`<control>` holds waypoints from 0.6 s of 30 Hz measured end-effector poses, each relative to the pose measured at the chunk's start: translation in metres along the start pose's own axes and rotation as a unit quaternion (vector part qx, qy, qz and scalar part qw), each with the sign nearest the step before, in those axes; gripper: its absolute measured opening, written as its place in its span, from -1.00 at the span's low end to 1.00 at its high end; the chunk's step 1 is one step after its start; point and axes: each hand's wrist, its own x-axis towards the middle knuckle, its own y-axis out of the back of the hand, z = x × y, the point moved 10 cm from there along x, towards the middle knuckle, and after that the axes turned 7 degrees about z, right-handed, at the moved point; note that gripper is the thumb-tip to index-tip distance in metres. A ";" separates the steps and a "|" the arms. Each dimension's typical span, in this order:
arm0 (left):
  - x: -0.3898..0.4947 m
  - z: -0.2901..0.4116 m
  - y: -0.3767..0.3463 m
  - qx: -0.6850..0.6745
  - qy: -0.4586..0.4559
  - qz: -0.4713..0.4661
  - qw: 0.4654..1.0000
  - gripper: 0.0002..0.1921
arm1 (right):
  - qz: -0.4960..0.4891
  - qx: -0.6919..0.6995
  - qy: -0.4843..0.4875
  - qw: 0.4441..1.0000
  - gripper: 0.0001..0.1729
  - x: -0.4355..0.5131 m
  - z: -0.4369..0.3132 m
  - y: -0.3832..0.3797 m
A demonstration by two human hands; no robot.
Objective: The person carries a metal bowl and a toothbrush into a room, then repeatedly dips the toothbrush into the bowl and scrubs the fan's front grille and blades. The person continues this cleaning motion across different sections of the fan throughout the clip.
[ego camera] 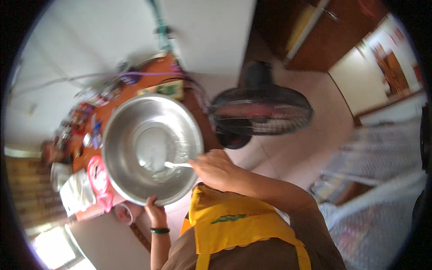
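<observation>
A large stainless steel basin (118, 145) is in front of me at the table's edge, its inside facing up. My left hand (156, 213) grips the near rim, with the thumb over the edge. In my right hand (214, 168), at the basin's right side, is a thin white utensil (177, 165); its tip reaches down inside the basin. Bright glints around that tip look like clear liquid, though blur and reflections make the contents hard to tell. The working end of the utensil is not clear.
Behind the basin a brown wooden table (109, 110) carries a green-and-yellow box (165, 89), several small items, a pink plastic object (98, 175) and a white bag (78, 192). A black fan (260, 111) stands on the right. A pink bin (124, 214) sits below the table.
</observation>
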 end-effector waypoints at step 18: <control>0.002 0.008 0.006 0.087 0.008 -0.001 0.996 -0.74 | -0.004 0.093 0.004 0.996 -0.65 -0.082 -0.010 -0.023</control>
